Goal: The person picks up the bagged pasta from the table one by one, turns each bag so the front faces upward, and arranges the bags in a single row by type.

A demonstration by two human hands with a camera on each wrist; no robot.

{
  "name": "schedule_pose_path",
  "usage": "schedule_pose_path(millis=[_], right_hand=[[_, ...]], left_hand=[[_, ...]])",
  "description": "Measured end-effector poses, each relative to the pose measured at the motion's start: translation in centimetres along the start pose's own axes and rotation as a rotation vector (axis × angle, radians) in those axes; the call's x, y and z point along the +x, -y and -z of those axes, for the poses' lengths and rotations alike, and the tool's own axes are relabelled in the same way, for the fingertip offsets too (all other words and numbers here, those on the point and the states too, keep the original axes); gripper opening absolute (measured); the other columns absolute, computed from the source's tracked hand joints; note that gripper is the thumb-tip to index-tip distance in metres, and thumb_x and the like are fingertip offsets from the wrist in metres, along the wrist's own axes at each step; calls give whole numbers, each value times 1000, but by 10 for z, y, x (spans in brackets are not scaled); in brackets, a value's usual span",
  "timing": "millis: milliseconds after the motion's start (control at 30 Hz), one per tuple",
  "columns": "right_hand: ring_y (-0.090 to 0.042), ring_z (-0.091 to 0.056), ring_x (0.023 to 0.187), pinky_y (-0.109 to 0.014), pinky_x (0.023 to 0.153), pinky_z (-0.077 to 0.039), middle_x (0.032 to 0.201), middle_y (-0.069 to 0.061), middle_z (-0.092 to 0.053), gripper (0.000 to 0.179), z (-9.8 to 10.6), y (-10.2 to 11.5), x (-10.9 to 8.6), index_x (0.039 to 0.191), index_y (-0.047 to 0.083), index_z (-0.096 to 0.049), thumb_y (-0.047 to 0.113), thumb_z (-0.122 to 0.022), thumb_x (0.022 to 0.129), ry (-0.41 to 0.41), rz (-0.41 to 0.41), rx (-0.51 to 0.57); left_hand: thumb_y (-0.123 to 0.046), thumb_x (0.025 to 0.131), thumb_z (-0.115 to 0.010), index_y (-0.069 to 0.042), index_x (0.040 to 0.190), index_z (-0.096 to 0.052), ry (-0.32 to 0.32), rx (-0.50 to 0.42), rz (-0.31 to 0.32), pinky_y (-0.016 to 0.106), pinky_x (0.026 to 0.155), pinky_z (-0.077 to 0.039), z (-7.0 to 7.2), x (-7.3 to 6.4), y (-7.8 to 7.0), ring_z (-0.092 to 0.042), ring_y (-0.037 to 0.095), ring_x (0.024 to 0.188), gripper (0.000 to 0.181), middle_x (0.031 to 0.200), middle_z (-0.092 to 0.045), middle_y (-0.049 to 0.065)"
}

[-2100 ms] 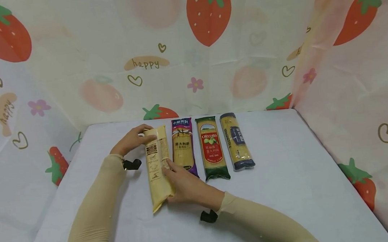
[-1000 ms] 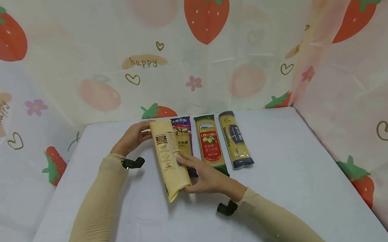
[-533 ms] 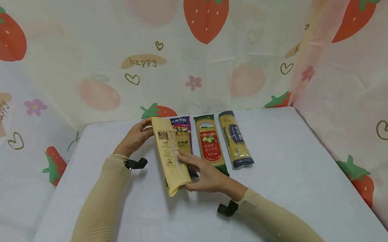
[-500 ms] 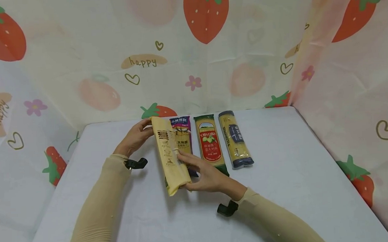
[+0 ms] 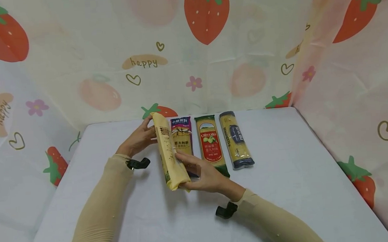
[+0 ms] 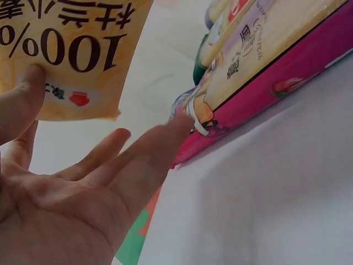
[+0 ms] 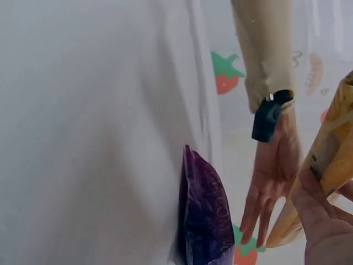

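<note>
In the head view a yellow pasta packet (image 5: 169, 151) is held up, its printed back angled to the right. My left hand (image 5: 139, 139) holds its far end; in the left wrist view the thumb lies on the "100%" print, a finger goes behind the packet, and the other fingers stretch out. My right hand (image 5: 207, 174) pinches the near right edge between thumb and fingers. Just right of it lies a purple pasta packet (image 5: 181, 134), its near end partly hidden by the right hand. The right wrist view shows the purple packet's dark end (image 7: 207, 221) below the held one.
A red and green pasta packet (image 5: 211, 143) and a spaghetti packet with dark blue ends (image 5: 236, 140) lie further right in a row on the white tabletop (image 5: 297, 181). A strawberry-print cloth (image 5: 179, 74) stands behind the table and along both sides.
Both hands have carried the yellow packet rightward from the left of the row. It has since been tipped further onto its edge, its far end raised. The other packets stay put.
</note>
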State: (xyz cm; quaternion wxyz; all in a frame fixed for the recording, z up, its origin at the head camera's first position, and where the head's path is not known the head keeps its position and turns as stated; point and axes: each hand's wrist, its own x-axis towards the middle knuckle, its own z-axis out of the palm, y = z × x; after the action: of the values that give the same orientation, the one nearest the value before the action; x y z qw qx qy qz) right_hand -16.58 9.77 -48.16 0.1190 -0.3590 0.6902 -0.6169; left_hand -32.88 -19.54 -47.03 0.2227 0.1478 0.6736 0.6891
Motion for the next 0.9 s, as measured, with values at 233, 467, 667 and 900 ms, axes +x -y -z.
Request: schedule_pose_path(millis=[233, 467, 667, 900], right_hand=[[-36, -45, 152, -37, 121, -42, 176, -8, -28, 93, -4, 1, 2, 171, 12, -28, -1, -78, 94, -7, 10, 89], [-41, -40, 155, -38, 119, -43, 178, -15, -20, 96, -5, -2, 3, 172, 3, -18, -9, -71, 93, 6, 22, 184], [-43, -37, 156, -38, 116, -47, 178, -15, -17, 96, 1, 3, 5, 173, 7, -16, -10, -66, 93, 31, 7, 247], [-40, -45, 152, -39, 116, -47, 176, -15, -25, 93, 9, 7, 5, 172, 10, -23, -7, -72, 95, 25, -19, 187]], left_hand=[[-31, 117, -44, -38, 154, -26, 14, -41, -3, 39, 96, -59, -7, -1, 1, -65, 30, 120, 42, 152, -49, 16], [-31, 116, -45, -38, 156, -32, -38, -103, -33, 35, 93, -60, -12, 2, 2, -64, 25, 118, 42, 146, -47, 13], [-30, 116, -46, -39, 157, -35, -85, -127, -58, 32, 90, -60, -14, 4, 2, -64, 22, 114, 43, 144, -47, 13], [-27, 117, -46, -33, 160, -35, -129, -79, -64, 31, 88, -59, -16, 4, 2, -65, 21, 110, 45, 148, -46, 18]])
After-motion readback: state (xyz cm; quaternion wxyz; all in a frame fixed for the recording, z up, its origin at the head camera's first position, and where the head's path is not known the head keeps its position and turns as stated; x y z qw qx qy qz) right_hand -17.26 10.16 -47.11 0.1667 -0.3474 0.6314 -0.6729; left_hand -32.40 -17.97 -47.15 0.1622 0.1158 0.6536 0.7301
